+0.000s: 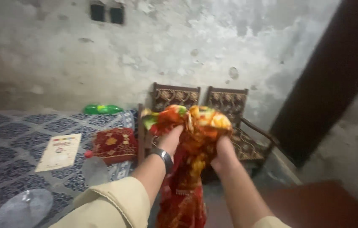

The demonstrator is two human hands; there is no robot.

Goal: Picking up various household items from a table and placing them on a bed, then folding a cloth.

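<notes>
Both my hands are raised in front of me, gripping a bunched red, orange and yellow patterned cloth (191,126). My left hand (171,138), with a watch on its wrist, clutches the cloth's left side. On the right side of the bundle, my right hand (222,152) is closed around the fabric. The rest of the cloth hangs down between my forearms toward the floor. My sleeves are beige.
Two carved wooden chairs (229,105) stand against a stained grey wall. To the left is a bed with a blue patterned cover (14,143) bearing a red cushion (114,144), a paper sheet (60,152), a green toy (102,109) and a grey plate (22,209). A dark doorframe (331,76) is at right.
</notes>
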